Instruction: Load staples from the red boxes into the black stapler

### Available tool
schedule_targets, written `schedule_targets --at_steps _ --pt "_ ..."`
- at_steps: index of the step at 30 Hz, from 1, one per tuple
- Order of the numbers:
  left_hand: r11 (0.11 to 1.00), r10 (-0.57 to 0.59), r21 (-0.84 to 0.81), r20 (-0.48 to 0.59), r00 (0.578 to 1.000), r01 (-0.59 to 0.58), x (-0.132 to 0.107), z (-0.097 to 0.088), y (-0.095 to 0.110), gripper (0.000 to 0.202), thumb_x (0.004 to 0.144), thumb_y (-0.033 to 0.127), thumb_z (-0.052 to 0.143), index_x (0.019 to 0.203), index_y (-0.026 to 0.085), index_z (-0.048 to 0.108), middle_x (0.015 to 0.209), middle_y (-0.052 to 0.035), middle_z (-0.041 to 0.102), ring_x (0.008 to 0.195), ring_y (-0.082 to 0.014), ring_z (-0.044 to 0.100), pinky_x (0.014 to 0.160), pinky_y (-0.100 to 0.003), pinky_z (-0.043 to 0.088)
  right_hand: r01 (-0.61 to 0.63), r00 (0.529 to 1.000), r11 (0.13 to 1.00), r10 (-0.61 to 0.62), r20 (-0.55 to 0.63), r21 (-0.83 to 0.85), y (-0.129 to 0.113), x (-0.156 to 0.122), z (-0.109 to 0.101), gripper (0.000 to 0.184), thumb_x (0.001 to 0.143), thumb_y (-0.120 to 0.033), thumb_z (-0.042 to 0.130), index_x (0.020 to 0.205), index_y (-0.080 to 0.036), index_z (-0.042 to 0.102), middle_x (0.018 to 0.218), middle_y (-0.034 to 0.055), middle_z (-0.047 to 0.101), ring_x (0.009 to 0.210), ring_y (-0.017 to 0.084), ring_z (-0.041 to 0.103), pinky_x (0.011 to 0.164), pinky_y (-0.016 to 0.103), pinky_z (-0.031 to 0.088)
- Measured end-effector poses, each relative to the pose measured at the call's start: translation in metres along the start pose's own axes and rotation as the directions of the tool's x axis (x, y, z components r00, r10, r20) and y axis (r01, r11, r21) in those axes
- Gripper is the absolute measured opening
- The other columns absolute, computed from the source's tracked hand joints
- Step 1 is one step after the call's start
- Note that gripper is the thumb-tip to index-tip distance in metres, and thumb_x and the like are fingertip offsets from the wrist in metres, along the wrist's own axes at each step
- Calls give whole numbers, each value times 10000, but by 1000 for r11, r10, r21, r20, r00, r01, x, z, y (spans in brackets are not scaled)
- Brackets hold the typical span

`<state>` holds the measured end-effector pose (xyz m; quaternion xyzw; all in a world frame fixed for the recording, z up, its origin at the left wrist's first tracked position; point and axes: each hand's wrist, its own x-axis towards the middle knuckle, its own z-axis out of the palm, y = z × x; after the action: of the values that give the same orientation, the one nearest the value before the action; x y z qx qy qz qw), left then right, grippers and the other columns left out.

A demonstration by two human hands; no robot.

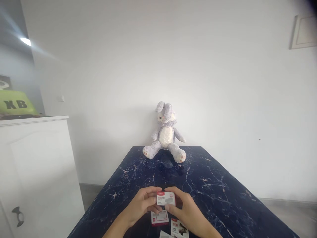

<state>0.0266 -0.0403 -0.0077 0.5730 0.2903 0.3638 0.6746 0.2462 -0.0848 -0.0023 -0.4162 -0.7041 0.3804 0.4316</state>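
A small red-and-white staple box [163, 197] is held up above the near part of the table, its printed face with a picture of a staple strip turned toward me. My left hand [138, 203] grips its left edge between thumb and fingers. On the other side, my right hand [184, 205] is closed round the right edge, thumb at the lower front corner. Below them on the table lies another red-and-white box [159, 219]. Beside it is a white and red package [178, 228] with a dark picture, partly covered by my right hand. A white piece [164, 235] is cut off by the bottom edge.
A plush rabbit [166, 137] sits at the far end of the dark blue marbled table [133, 172], against the white wall. To the left stands a white cabinet [37, 165] with a lime-green object [18, 103] lettered "XB" on top.
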Motion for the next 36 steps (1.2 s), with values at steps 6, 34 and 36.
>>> schedule_targets --at_steps 6,34,36 --pt "996 38 80 -127 991 -28 8 0 -7 315 786 323 753 1023 136 660 902 -87 741 606 -131 652 582 -237 499 -24 998 994 30 -50 111 8 1 -3 346 852 -363 656 1164 -224 601 911 14 696 838 190 638 758 284 511" --pt "980 183 -12 -303 935 -196 5 -19 6 276 814 299 727 1048 158 693 898 -59 697 602 -94 548 534 -198 436 -38 979 996 54 -195 85 19 5 -13 301 900 -448 526 1079 -211 576 794 8 657 700 194 681 691 330 548" --pt "984 173 11 -289 942 -177 4 -18 7 265 820 297 717 1042 153 690 888 -61 696 597 -95 547 533 -200 438 2 968 999 -13 -252 -47 14 3 -14 267 924 -421 501 1064 -214 594 913 46 681 754 198 674 730 344 549"
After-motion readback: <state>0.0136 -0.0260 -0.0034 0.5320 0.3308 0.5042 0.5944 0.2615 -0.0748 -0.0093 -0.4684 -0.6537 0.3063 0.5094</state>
